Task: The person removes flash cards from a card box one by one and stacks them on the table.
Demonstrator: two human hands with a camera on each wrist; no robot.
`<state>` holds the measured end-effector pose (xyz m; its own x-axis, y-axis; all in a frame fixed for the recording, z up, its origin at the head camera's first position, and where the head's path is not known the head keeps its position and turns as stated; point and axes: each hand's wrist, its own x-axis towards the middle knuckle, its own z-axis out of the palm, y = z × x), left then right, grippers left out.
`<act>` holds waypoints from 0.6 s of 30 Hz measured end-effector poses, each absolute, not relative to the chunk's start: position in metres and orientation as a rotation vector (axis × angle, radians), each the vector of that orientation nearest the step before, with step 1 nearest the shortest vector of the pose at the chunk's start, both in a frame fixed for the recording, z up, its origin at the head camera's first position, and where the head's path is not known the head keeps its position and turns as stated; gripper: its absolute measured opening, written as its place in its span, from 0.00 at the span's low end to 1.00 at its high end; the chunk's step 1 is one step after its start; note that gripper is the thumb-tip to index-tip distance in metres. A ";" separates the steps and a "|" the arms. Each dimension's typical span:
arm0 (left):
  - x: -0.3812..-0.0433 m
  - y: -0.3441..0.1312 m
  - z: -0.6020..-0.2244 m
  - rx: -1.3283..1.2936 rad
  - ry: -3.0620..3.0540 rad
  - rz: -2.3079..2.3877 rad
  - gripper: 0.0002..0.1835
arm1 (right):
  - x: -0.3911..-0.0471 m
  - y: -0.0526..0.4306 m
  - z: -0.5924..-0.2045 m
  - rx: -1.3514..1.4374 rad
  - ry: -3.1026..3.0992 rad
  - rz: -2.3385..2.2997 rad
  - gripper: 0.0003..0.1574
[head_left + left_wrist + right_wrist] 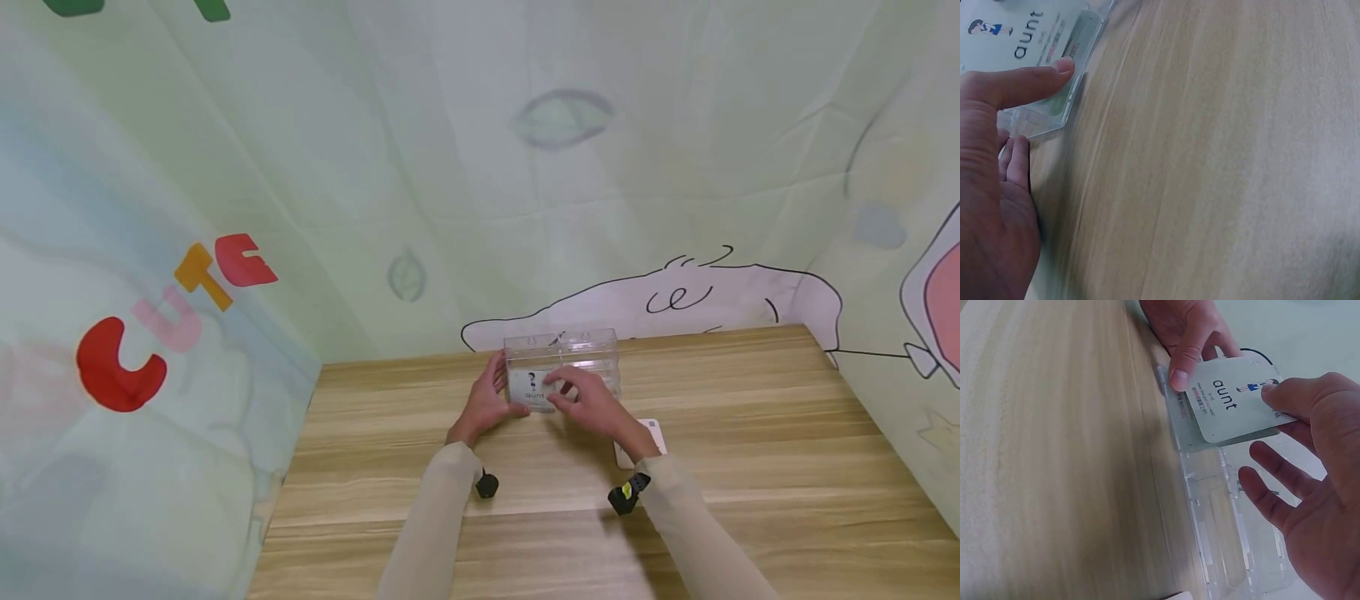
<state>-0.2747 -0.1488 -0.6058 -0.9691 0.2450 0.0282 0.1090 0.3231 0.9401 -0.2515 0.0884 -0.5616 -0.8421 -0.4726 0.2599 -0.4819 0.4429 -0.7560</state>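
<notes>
A clear plastic card box [597, 342] with compartments stands near the back edge of the table. My left hand [483, 404] holds its left end, with the thumb on the front edge and the fingers along the side. Between the thumb and fingers of my right hand [1325, 444] is a white flash card [1229, 406] with the word "aunt" and a small figure printed on it. The card lies tilted over the left compartment, above other cards there. To the right, the other compartment [1225, 531] shows its bare clear floor.
Another white card [654, 433] lies on the wooden table [375, 500], partly under my right wrist. Behind the table hangs a printed cloth backdrop [450, 167], close to the box. Dark wrist devices sit at both cuffs.
</notes>
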 end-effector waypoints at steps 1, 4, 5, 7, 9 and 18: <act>-0.275 -0.149 -0.606 0.331 2.456 1.732 0.62 | -0.251 0.089 -0.560 0.872 -2.658 1.393 0.15; -0.275 -0.148 -0.606 0.336 2.460 1.739 0.63 | -0.250 0.089 -0.555 0.849 -2.665 1.379 0.17; -0.275 -0.149 -0.606 0.334 2.459 1.741 0.63 | -0.250 0.090 -0.555 0.846 -2.667 1.374 0.17; -0.275 -0.149 -0.605 0.328 2.458 1.737 0.63 | -0.251 0.090 -0.554 0.842 -2.671 1.369 0.17; -0.274 -0.149 -0.605 0.328 2.452 1.735 0.63 | -0.251 0.092 -0.553 0.832 -2.674 1.372 0.18; -0.276 -0.150 -0.606 0.342 2.434 1.755 0.64 | -0.254 0.100 -0.549 0.769 -2.618 1.417 0.22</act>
